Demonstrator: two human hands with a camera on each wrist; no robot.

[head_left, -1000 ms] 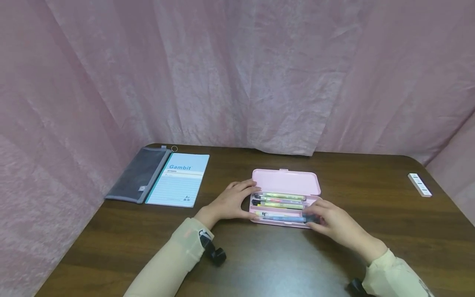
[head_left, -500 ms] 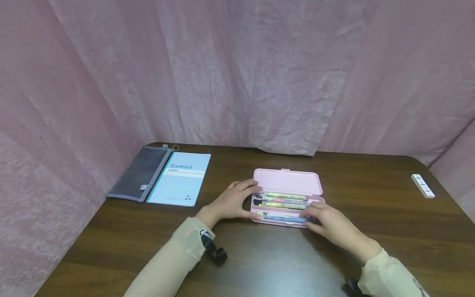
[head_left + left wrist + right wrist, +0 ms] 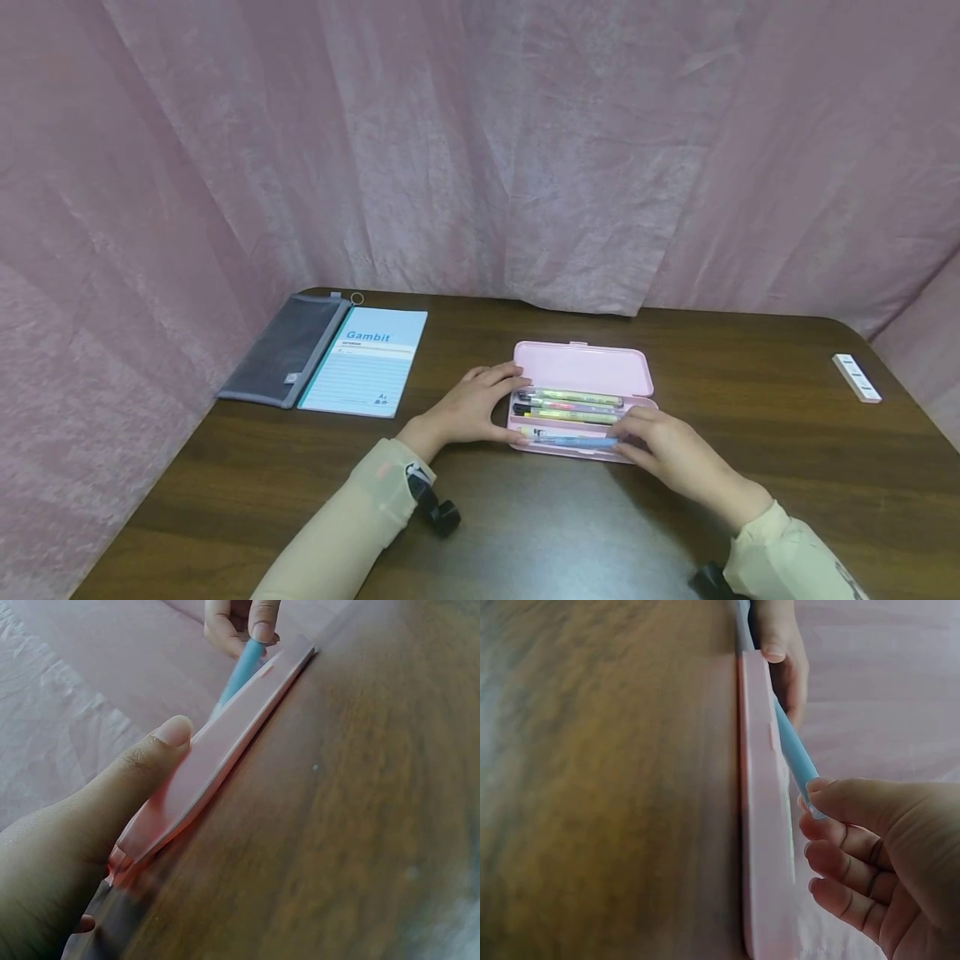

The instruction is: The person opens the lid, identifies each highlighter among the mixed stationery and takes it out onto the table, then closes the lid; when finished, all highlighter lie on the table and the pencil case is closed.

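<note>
A pink pencil case (image 3: pixel 583 368) lies on the table with its lid laid back. My left hand (image 3: pixel 474 408) holds its left end, thumb at the front wall and fingers by the lid's corner. My right hand (image 3: pixel 671 446) is at the case's right end. Its thumb and fingertips pinch the end of a light blue pen (image 3: pixel 797 754), which slants up over the front wall in the right wrist view. The pen's far end lies low in the front compartment. Several patterned pens (image 3: pixel 573 414) lie in the rear compartment.
A light blue notebook (image 3: pixel 365 362) and a grey zip pouch (image 3: pixel 281 350) lie side by side at the table's left. Near the right edge is a small white strip (image 3: pixel 857 378) with dark marks. A pink curtain (image 3: pixel 480 150) hangs behind the table.
My right hand has shifted slightly left along the blue pen, and its dark end no longer shows beyond the fingers. The left hand has stayed on the case.
</note>
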